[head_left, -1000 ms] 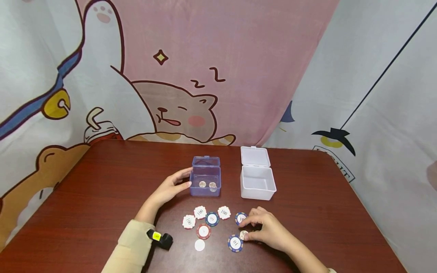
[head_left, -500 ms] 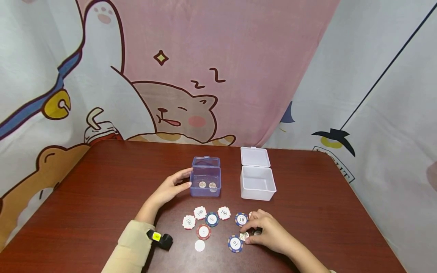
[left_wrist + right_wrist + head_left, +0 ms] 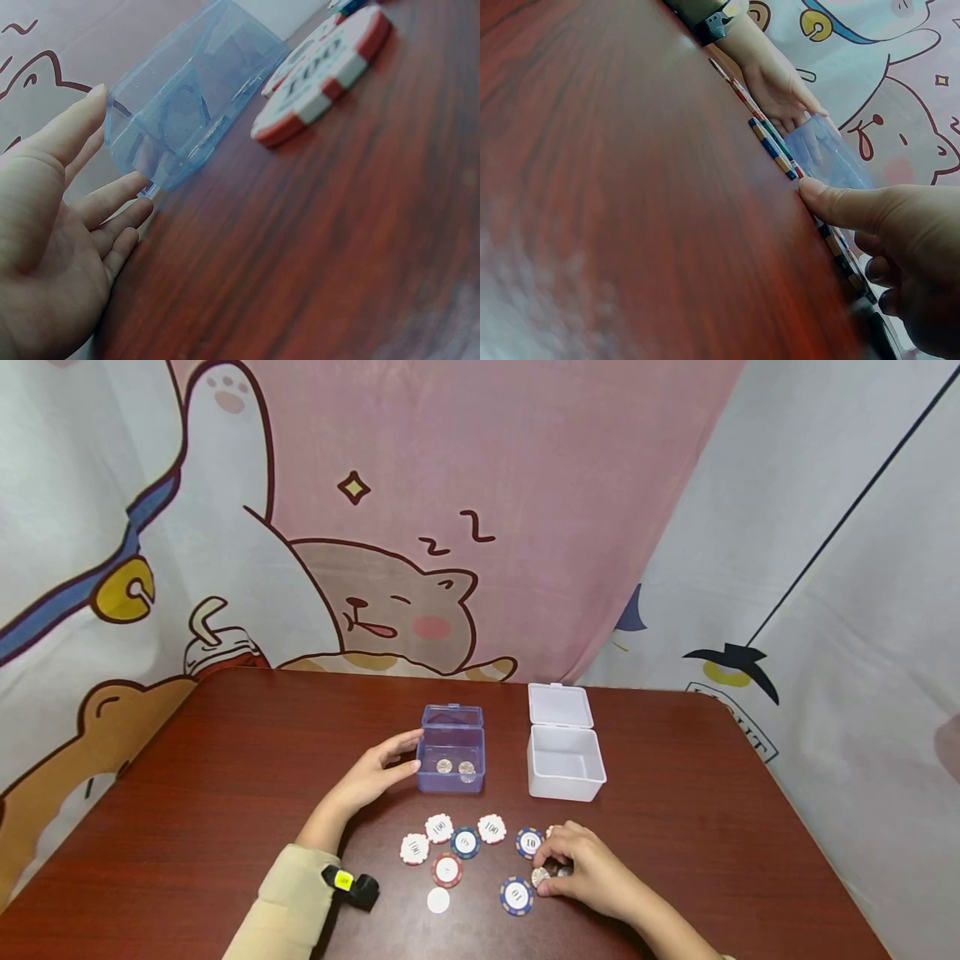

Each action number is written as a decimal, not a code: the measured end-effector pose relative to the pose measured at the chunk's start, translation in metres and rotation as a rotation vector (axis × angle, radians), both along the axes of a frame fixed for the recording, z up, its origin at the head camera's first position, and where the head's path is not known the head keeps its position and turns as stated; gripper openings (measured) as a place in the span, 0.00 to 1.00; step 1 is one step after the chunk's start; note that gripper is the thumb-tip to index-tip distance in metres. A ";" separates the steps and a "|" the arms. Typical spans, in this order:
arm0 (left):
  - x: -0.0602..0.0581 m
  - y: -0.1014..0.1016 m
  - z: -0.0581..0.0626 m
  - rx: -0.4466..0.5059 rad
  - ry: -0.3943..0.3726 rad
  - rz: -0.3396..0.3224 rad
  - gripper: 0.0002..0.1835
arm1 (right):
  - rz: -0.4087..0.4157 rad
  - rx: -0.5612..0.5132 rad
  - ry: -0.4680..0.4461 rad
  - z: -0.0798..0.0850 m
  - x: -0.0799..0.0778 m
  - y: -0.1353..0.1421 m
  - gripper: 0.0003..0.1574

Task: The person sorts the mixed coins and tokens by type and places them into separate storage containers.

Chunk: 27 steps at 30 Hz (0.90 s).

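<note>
Silver coin (image 3: 540, 877) low in the head frame, right of centre, pinched between thumb and forefinger of the right hand (image 3: 592, 868); whether lifted, cannot tell. A second ago it sat against the lower blue chip (image 3: 517, 896); now slightly farther right, just beside it. Upper blue chip (image 3: 529, 843), then partly under a finger, shows its "10" more fully. Bits beneath the right hand too hidden to name. Bottom centre, unchanged: three white chips (image 3: 491, 828), a dark chip (image 3: 466, 842), a red-rimmed chip (image 3: 447, 869), a white disc (image 3: 438, 900). Left hand (image 3: 367, 777), fingers extended, touches the left side of the blue box (image 3: 431, 783), as before; two coins (image 3: 444, 766) inside. White box (image 3: 564, 787) right of it, lid back. Brown surface (image 3: 262, 760); printed cloth (image 3: 562, 485) fills the upper frame.
</note>
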<state>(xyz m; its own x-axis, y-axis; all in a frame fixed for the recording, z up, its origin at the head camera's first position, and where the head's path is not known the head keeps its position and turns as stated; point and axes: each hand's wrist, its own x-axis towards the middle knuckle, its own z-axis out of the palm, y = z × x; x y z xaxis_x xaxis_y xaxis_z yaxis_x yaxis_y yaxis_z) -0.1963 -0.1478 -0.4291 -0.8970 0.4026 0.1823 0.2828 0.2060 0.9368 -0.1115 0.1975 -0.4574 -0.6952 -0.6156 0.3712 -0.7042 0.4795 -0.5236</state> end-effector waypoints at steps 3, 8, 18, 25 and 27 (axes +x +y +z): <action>0.000 0.000 0.000 -0.003 0.002 -0.001 0.28 | -0.009 -0.051 -0.015 -0.001 0.000 -0.001 0.15; 0.000 0.000 0.000 -0.004 0.009 -0.001 0.28 | -0.037 -0.112 -0.025 -0.004 0.001 -0.005 0.11; 0.000 0.000 -0.001 -0.002 0.005 -0.005 0.28 | -0.203 -0.194 -0.123 -0.002 0.005 -0.015 0.14; 0.000 -0.001 -0.001 0.006 0.001 -0.007 0.28 | -0.313 -0.242 -0.249 0.005 0.004 -0.023 0.15; -0.001 -0.001 -0.002 0.007 0.000 -0.009 0.28 | -0.329 -0.265 -0.272 0.005 0.003 -0.026 0.14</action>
<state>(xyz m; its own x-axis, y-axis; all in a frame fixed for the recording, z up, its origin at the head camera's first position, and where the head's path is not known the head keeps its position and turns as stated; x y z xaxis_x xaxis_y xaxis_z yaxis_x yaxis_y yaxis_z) -0.1969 -0.1486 -0.4306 -0.8932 0.4097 0.1851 0.2848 0.1971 0.9381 -0.1082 0.1718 -0.4520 -0.9299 -0.2566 0.2636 -0.3593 0.4791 -0.8009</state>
